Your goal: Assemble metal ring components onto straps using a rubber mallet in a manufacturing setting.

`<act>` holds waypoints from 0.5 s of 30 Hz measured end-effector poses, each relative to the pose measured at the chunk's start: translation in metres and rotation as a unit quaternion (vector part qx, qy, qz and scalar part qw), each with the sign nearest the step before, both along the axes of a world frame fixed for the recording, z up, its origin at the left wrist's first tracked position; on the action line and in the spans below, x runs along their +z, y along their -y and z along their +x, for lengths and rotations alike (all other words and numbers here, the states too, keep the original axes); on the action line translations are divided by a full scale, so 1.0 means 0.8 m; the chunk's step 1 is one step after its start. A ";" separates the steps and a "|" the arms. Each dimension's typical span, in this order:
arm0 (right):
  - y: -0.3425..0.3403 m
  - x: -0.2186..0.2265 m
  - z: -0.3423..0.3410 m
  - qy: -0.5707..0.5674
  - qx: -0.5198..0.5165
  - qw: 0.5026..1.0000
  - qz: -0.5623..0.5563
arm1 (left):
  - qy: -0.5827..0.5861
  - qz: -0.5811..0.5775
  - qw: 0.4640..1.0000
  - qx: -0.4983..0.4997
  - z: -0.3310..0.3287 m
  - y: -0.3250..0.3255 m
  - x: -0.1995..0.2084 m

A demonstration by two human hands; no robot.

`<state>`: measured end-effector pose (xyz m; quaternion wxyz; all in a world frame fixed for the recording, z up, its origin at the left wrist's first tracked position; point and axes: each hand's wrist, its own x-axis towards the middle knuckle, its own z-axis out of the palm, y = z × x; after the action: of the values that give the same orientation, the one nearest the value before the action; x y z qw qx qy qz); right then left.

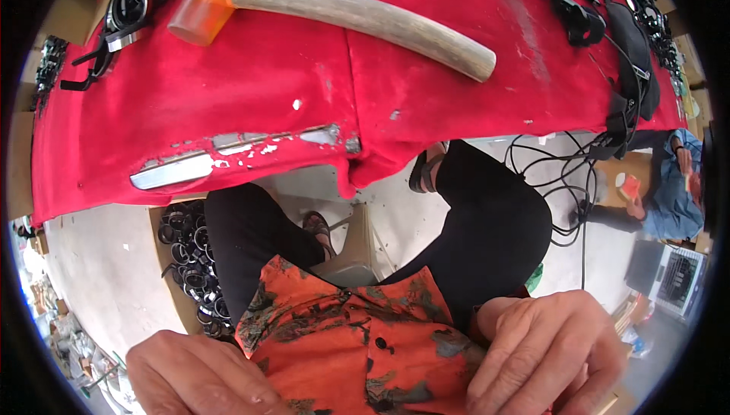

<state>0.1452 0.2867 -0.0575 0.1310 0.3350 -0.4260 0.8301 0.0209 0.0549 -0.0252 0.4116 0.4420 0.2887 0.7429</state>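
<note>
My left hand [196, 375] is low at the left, in front of the orange patterned shirt [334, 346]. Its fingers are bent and held together, and the lower edge cuts off their tips. On the other side my right hand [551, 354] is curled, knuckles upward, beside the shirt. Whatever either hand holds, if anything, is hidden. Farther off, a mallet with an amber see-through head [204, 15] and a curved wooden handle [372, 23] lies on the red-covered table [251, 88]. Neither hand touches it.
Black ring clamps [129, 6] lie at the table's left; more parts and a black pouch [637, 57] are on its right. A box of black rings [190, 255] stands left of my legs. Cables [563, 194] hang at right, near another person [673, 194].
</note>
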 end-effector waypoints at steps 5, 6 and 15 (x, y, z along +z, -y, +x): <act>-0.012 0.002 -0.016 0.002 0.048 0.999 -0.011 | -0.018 0.061 0.997 -0.052 -0.015 -0.005 -0.007; -0.009 -0.001 -0.014 -0.006 0.036 0.999 -0.020 | -0.027 0.058 0.996 -0.057 -0.017 0.000 -0.006; -0.025 0.003 -0.008 0.076 0.029 0.997 -0.017 | 0.121 -0.112 0.979 0.118 0.011 -0.012 0.003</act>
<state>0.1386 0.3065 -0.0551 0.0794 0.2806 -0.4110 0.8637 0.0295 0.0643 -0.0229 0.3995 0.2626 0.3680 0.7975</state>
